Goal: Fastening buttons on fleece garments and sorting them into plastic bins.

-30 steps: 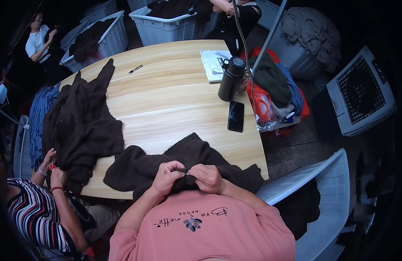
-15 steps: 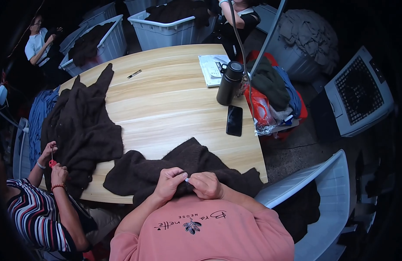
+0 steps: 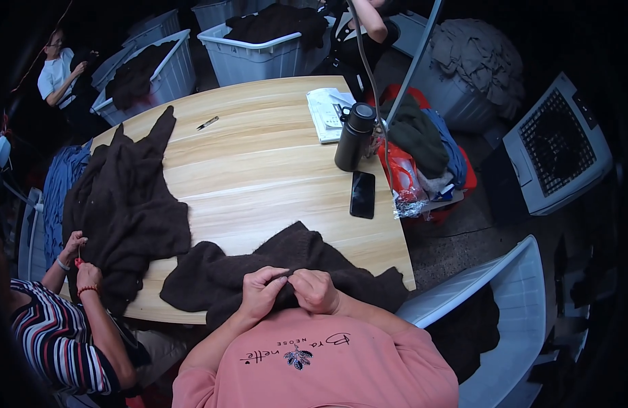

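Observation:
A dark brown knitted garment (image 3: 225,272) lies along the near edge of the table, its near part bunched up against me. My left hand (image 3: 263,292) is closed in a pinch on the garment's edge. Right beside it, my right hand (image 3: 315,291) is closed too, its curled fingers gripping the same bit of knit. The fingertips of both hands almost touch, with a small fold of dark fabric between them. Whatever else the fingers may hold is hidden.
A co-worker in a striped top (image 3: 62,333) works on another dark garment (image 3: 127,197) at the left. On the table (image 3: 259,163) are a black flask (image 3: 354,138), a phone (image 3: 362,194), papers (image 3: 325,115) and a small cutter-like tool (image 3: 208,123). A pale bin (image 3: 511,319) stands at my right.
A small whitish thing between my fingertips no longer shows; dark fabric is there instead. My right hand has turned slightly and moved a little left. The co-worker's hands have shifted a bit.

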`<state>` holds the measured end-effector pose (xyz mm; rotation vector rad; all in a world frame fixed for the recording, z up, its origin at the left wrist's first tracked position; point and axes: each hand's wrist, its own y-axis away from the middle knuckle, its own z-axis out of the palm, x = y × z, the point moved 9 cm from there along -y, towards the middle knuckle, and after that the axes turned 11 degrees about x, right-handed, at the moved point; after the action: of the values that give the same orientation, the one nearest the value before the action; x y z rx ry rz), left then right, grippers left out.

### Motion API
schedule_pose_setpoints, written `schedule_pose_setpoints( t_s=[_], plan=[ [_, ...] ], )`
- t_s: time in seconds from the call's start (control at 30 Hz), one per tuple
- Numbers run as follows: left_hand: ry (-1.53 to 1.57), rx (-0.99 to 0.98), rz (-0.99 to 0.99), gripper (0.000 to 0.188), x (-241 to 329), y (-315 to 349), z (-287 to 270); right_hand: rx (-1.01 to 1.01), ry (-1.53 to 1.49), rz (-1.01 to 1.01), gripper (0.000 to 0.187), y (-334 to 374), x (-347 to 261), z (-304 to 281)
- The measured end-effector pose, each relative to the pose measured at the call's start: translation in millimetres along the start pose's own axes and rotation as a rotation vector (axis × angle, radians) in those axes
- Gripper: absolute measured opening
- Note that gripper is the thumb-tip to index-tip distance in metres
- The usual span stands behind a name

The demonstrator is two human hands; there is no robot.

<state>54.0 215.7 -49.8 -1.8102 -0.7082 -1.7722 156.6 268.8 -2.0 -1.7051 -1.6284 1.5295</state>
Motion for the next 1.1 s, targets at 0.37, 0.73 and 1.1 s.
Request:
schedule_pose_setpoints(
  t_s=[0.37, 0.73, 1.1],
  plan=[
    [-0.057, 0.059, 0.027, 0.017, 4.6, 2.6, -7.4, 0.003, -0.121, 0.180, 0.037, -7.9, 14.6, 0.0],
    [-0.130, 0.132, 0.249, 0.013, 25.4, 3.4, -9.9, -0.284, -0.499, 0.559, 0.031, 9.2, 47.9, 28.6],
    [-0.475, 0.222, 0.916, 0.023, 72.3, 26.5, -0.6, -0.012, -0.215, 0.398, 0.016, -9.1, 22.6, 5.2]
  ],
)
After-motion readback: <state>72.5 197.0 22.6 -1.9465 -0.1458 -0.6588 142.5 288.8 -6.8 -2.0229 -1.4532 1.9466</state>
